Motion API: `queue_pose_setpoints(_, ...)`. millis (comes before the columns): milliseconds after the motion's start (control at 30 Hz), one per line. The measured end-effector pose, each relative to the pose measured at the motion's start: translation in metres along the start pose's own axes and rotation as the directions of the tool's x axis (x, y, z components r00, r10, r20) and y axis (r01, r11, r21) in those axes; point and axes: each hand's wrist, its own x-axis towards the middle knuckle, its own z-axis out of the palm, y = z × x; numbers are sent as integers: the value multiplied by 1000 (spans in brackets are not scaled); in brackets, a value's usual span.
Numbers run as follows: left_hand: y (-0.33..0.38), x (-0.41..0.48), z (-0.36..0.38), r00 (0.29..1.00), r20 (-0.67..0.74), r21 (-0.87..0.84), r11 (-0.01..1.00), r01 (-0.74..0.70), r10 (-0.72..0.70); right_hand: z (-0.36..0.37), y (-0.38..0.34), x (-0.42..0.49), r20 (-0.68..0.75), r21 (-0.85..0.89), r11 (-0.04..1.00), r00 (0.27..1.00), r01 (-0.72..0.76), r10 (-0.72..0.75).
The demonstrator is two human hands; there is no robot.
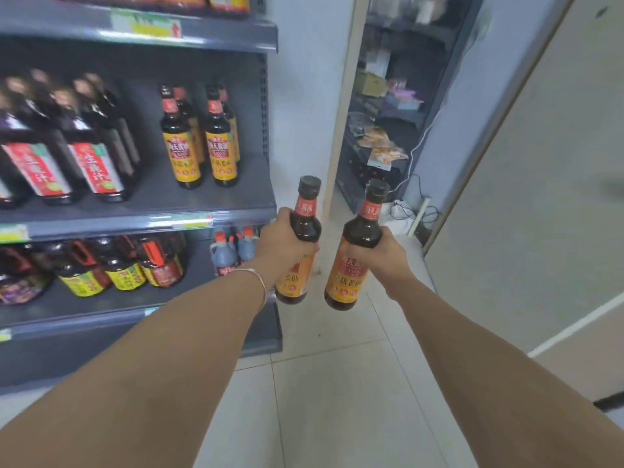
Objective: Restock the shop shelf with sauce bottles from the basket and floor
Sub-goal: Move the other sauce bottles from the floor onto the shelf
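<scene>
My left hand (282,239) grips a dark sauce bottle (304,217) with an orange label and black cap, held upright just right of the grey shop shelf (141,197). My right hand (385,253) holds a second matching bottle (358,244), tilted slightly right, beside the first. Both bottles hang in the air at the shelf's right end, about level with the middle board's front edge. On that middle board stand several identical orange-label bottles (199,140), with bare shelf space to their right.
Taller dark bottles with red labels (67,143) fill the middle board's left side. The lower board holds jugs with yellow labels (118,265) and blue-grey jugs (233,248). A white wall corner (304,113), a dark rack behind (388,130) and floor cables (408,207) lie right.
</scene>
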Motion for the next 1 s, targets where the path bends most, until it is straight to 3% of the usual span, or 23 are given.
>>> queue_pose_setpoints(433, -6, 9, -181, 966, -258, 33, 999, 1, 7, 121, -146, 3, 187, -12, 967, 950, 255, -249)
queue_pose_setpoints(700, -61, 85, -254, 968, -248, 74, 996, 42, -22, 219, -185, 66, 149, -22, 970, 960, 241, -235)
queue_pose_setpoints(1000, -91, 155, -259, 977, -205, 67, 995, 78, -63, 259, -194, 124, 75, -35, 975, 974, 218, -215)
